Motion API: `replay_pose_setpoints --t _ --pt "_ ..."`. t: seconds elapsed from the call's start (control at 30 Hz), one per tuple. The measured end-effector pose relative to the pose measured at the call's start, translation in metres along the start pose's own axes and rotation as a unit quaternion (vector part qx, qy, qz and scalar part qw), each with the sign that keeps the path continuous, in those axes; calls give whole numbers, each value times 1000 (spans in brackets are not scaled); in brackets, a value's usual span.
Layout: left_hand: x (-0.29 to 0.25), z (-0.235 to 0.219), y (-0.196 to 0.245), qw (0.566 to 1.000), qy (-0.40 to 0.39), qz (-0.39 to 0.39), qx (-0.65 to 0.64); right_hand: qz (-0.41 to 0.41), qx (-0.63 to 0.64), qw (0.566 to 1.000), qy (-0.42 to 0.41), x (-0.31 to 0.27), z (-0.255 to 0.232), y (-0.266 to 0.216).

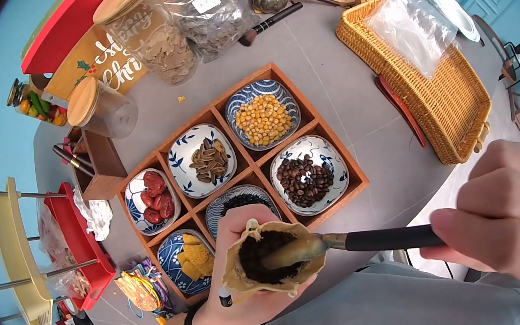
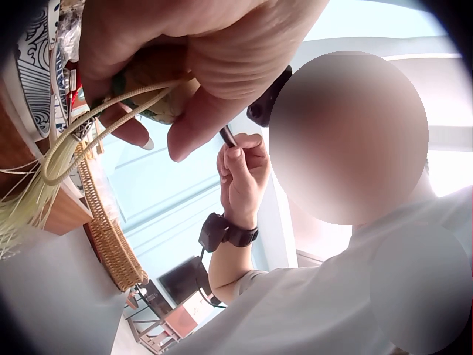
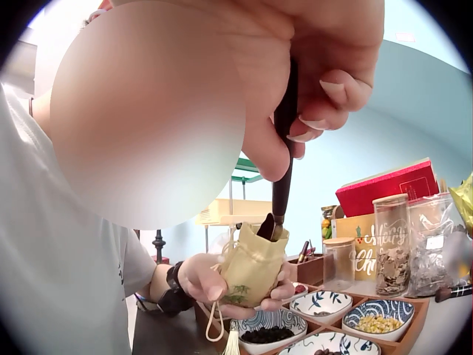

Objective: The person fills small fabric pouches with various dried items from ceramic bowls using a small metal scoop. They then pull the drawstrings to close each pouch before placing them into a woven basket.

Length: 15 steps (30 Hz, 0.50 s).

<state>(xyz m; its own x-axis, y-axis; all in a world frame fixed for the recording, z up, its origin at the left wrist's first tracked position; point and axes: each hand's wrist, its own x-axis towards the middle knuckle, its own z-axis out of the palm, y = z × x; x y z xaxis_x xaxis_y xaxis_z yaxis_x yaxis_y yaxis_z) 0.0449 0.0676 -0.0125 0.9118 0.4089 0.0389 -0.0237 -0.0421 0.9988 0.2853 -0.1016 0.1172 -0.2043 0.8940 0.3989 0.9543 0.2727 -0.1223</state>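
Note:
My left hand [image 3: 199, 277] holds a small cream drawstring pouch [image 3: 255, 270] with its gathered mouth turned up and open. Dark contents [image 1: 256, 256] show inside it in the head view. A cord loop and a pale tassel [image 2: 33, 200] hang from the pouch. At the right, my right hand [image 1: 503, 215] grips the black handle of a spoon [image 1: 387, 239]. The spoon's metal bowl dips into the pouch mouth. Below the pouch, a bowl of small black grains [image 3: 267, 334] is partly hidden by the left hand in the head view.
A divided wooden box [image 1: 359, 182] holds bowls of coffee beans [image 1: 306, 181], corn kernels [image 1: 263, 120], striped seeds [image 1: 210, 161], red dates [image 1: 157, 197] and yellow powder [image 1: 195, 257]. Behind stand lidded jars [image 1: 103, 108] and a clear bag [image 1: 209, 16]. A wicker basket [image 1: 445, 110] lies right.

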Motion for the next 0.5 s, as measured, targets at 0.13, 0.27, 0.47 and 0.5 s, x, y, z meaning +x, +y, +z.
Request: replay_pose_setpoints --t 0.13,0.27,0.47,0.5 --pt "-5 2 -3 999 26 -27 -20 74 -42 996 -23 15 -20 -2" --pt "-6 1 -3 997 61 -38 21 130 -2 978 -164 28 -39 30" --pt "-7 -3 2 994 66 -41 74 228 173 935 -211 17 24 65" --pt "-7 -3 1 995 65 -29 72 242 196 920 -239 17 30 70"
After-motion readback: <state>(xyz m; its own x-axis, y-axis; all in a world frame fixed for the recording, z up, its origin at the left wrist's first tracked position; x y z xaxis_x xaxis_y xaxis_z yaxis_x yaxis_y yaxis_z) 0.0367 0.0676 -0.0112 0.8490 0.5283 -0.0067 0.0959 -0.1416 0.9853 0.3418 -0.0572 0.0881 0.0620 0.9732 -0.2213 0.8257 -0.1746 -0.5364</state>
